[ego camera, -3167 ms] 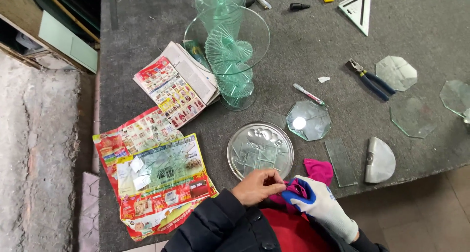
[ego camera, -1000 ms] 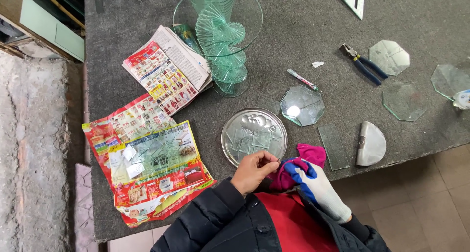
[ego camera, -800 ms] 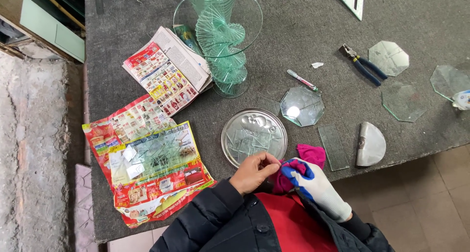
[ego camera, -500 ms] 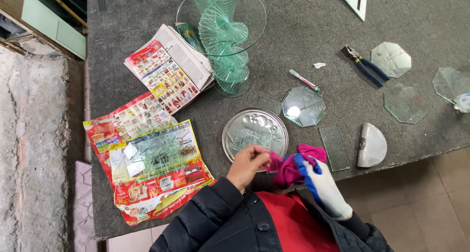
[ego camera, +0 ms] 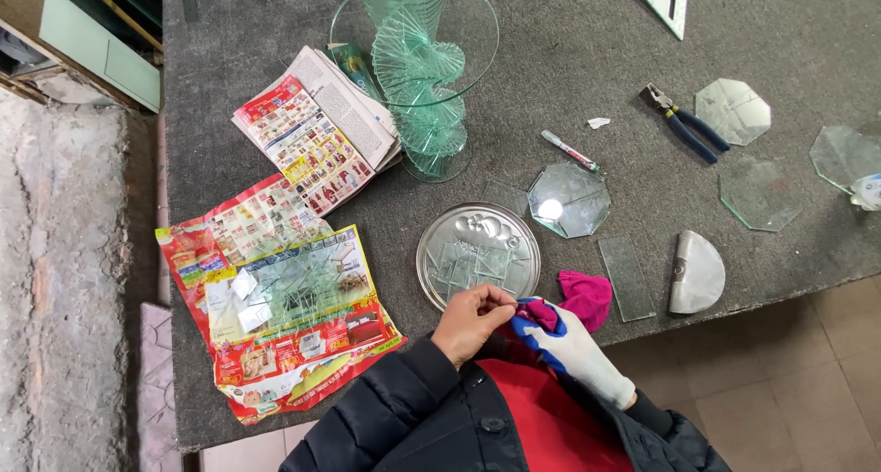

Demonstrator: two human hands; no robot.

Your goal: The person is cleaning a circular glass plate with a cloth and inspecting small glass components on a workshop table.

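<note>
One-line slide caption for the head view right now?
Bare left hand and gloved right hand pinch a pink cloth beside a round tray of glass pieces.

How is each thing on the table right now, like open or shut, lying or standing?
left hand: bare, pinching pink cloth
right hand: gloved, holding pink cloth
round tray: holds glass pieces
pliers: lying, handles apart
magazine: folded
glass spiral: standing

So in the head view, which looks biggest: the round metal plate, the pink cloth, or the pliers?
1. Round metal plate, clearly largest.
2 and 3. Pliers and pink cloth look alike; the cloth is partly hidden, so I won't rank them.
</note>
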